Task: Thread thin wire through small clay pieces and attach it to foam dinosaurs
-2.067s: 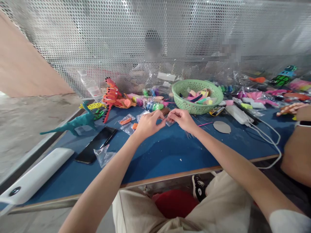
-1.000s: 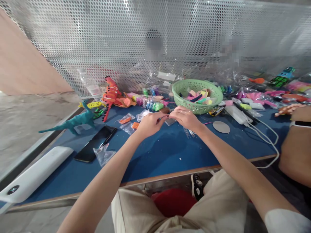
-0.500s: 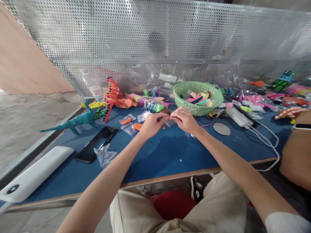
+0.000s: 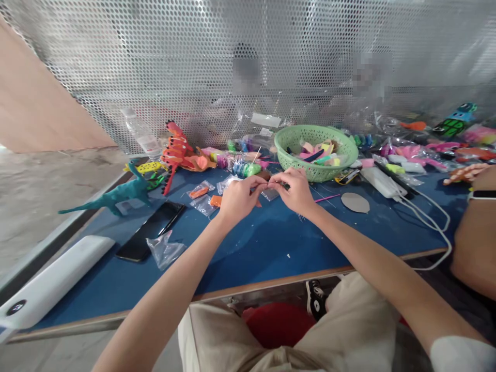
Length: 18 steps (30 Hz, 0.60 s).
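**Fingers pinched together over the middle of the bench**

The fingers point(image 4: 259, 181) of the left hand point(image 4: 237, 200) are closed, thumb against forefinger, and they meet the closed fingertips of the right hand point(image 4: 296, 192) tip to tip. Whatever small piece sits between the two pinches is too small to make out. A thin wire point(image 4: 257, 155) shows just above the left fingertips. Its long axis stands nearly upright, leaning a little to the right and away from the person, with its free end pointing up towards the mesh wall. The lower end runs down into the left pinch. I cannot tell whether the right fingers grip it too.

Just under the joined fingertips lies a small clear bag point(image 4: 270, 195), flat on the blue bench point(image 4: 271, 243). Near the left hand are more little bags holding orange bits point(image 4: 200, 192). Beyond the right hand stands a green basket point(image 4: 351, 149) of coloured pieces. A grey disc point(image 4: 355, 202) lies to the right. Far left are a phone point(image 4: 145, 238) and a teal dinosaur point(image 4: 116, 195). Another person's hand point(image 4: 465, 173) rests at the right edge.
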Motion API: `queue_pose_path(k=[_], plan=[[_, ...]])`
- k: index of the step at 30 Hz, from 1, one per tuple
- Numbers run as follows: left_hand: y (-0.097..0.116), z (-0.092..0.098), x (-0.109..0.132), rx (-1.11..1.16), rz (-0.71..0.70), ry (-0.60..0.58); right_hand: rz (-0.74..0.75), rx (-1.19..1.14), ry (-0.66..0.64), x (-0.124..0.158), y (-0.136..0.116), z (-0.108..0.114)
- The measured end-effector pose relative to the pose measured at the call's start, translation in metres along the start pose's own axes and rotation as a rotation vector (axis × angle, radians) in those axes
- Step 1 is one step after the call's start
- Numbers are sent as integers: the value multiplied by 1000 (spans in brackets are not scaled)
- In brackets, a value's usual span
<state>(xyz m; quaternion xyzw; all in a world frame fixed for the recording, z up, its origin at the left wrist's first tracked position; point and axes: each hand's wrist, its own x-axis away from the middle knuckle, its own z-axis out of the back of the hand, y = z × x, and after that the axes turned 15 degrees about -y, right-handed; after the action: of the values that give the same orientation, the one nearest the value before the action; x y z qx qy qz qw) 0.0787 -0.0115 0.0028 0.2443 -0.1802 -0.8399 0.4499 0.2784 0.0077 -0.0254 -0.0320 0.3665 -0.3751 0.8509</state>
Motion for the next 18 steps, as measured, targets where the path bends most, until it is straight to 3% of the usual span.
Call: queue_pose_path(k=[5, 9, 18], plan=[[3, 0, 1, -193, -14, 51, -25, -23, 28, -1, -1, 1], [1, -3, 0, -260, -4, 57, 40, 15, -13, -3, 3, 5], [-5, -5, -3, -36, -5, 14, 104, -5, -77, -4, 13, 6]])
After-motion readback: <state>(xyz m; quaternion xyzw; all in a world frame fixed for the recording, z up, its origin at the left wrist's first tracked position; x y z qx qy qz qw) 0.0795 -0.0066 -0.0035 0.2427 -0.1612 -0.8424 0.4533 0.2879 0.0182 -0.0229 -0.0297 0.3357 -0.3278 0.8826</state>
